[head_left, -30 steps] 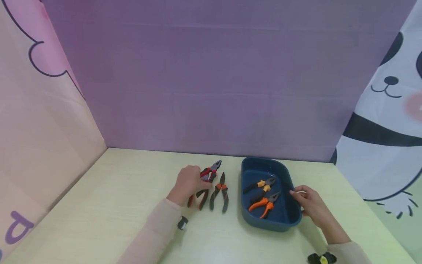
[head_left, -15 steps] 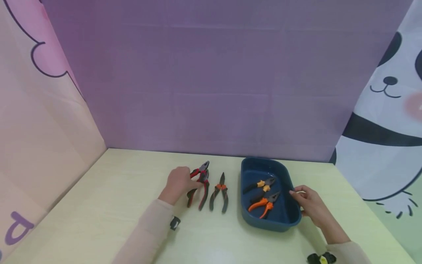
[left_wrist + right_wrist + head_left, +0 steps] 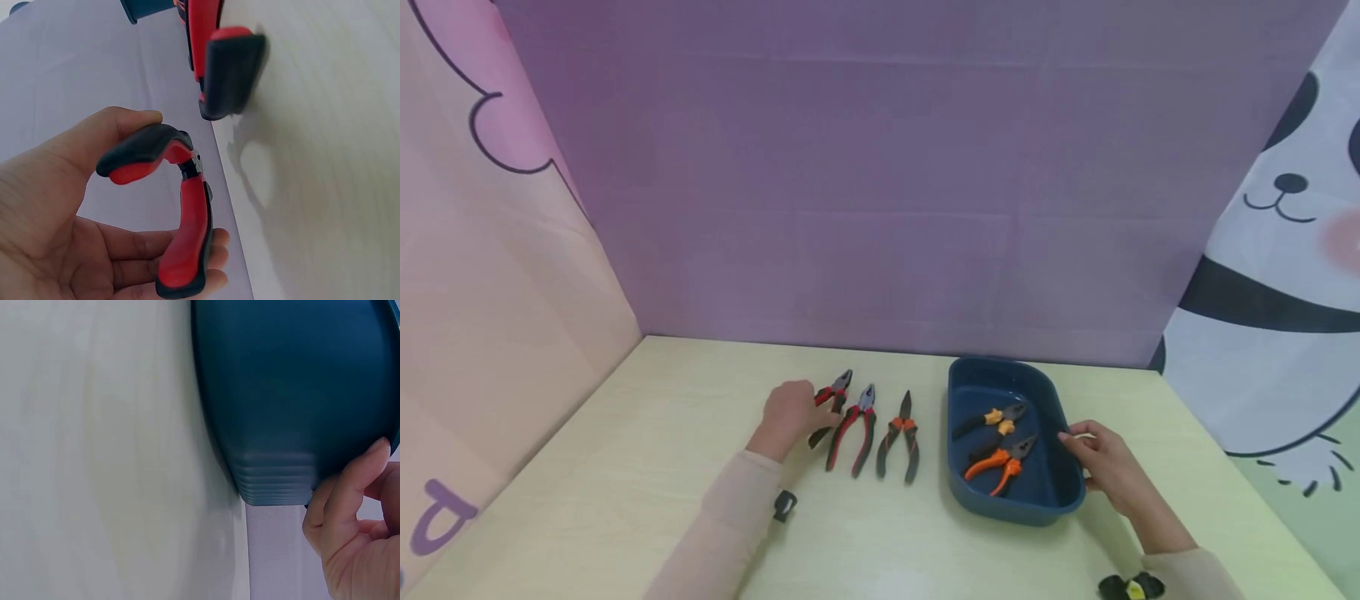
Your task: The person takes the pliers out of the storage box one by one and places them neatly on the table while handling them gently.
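Held pliers (image 3: 195, 215): handles partly covered in the head view by the left hand (image 3: 788, 418); the jaws largely hidden beyond the handles in the left wrist view.
Neighbouring pliers (image 3: 862, 412): just right of that grip; cut off by the upper edge in the left wrist view, the near handle end blurred.
Blue bin (image 3: 1000, 510): cut off above the right hand's grip in the right wrist view, its inside hidden by the outer wall.
Right hand (image 3: 1107, 468): some fingers hidden below the rim in the head view.
Sleeves (image 3: 718, 525): cut off below both grips.
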Motion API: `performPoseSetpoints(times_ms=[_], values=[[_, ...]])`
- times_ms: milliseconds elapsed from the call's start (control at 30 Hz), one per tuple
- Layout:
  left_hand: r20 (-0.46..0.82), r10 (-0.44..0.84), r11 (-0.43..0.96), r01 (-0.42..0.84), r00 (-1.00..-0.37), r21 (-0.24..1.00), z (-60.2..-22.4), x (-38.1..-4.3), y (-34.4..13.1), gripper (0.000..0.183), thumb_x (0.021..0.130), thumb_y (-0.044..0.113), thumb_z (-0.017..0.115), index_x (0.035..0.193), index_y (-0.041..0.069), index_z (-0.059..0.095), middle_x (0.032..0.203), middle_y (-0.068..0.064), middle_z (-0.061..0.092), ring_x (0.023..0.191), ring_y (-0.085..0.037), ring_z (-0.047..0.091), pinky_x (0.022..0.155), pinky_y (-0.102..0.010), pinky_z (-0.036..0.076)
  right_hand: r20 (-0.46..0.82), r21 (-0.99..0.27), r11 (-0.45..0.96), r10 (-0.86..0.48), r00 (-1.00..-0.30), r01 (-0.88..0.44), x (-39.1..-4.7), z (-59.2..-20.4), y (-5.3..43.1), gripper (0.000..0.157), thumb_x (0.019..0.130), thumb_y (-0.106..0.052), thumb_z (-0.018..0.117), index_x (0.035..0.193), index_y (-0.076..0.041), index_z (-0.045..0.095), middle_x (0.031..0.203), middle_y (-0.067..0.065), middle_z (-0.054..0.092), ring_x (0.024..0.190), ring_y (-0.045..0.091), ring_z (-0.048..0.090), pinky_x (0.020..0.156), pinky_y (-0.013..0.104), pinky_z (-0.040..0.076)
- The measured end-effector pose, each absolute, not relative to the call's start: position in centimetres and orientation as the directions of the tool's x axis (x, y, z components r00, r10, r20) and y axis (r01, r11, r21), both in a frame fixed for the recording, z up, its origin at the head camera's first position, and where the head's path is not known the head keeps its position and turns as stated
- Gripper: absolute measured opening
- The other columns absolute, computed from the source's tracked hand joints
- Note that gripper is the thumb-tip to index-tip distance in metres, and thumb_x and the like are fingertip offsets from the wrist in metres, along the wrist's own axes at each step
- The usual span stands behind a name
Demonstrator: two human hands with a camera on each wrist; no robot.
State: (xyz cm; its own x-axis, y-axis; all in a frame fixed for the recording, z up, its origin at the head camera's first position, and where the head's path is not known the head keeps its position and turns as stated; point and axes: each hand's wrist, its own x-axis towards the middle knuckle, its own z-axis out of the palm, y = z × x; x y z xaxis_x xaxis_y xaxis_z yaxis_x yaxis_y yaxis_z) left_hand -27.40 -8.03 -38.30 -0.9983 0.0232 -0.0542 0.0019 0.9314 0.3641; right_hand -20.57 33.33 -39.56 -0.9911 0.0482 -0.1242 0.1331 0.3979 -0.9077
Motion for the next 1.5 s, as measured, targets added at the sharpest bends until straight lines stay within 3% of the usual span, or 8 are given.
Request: performPoseSetpoints(times_ms=[900, 1500], values=[[-0.155, 0.019, 0.918, -0.045, -0.988, 0.394, -39.8, -28.6, -9.3, 0.04, 0.076, 0.041, 0.074, 0.074, 0.006, 0.055, 0.069, -0.006, 0.054, 0.061, -0.018, 0.049, 0.05, -0.025, 0.035, -0.12, -0.898, 0.42, 0.054, -0.991, 0.132, -20.6, -39.6, 33.1, 0.029, 0.098, -0.022, 0.051, 0.11, 0.004, 0.043, 0.073, -0.002, 0.056, 0.063, 0.009, 0.055, 0.05, 0.03, 0.049], [-0.174, 0.025, 0.921, -0.046, -0.984, 0.388, -39.6, -28.5, -9.0, 0.037, 0.073, 0.038, 0.075, 0.072, 0.007, 0.055, 0.068, -0.006, 0.055, 0.06, -0.018, 0.05, 0.05, -0.025, 0.036, -0.118, -0.896, 0.425, 0.058, -0.991, 0.131, -20.4, -39.4, 33.1, 0.031, 0.098, -0.023, 0.05, 0.111, 0.004, 0.043, 0.074, -0.003, 0.057, 0.063, 0.009, 0.056, 0.051, 0.031, 0.049]])
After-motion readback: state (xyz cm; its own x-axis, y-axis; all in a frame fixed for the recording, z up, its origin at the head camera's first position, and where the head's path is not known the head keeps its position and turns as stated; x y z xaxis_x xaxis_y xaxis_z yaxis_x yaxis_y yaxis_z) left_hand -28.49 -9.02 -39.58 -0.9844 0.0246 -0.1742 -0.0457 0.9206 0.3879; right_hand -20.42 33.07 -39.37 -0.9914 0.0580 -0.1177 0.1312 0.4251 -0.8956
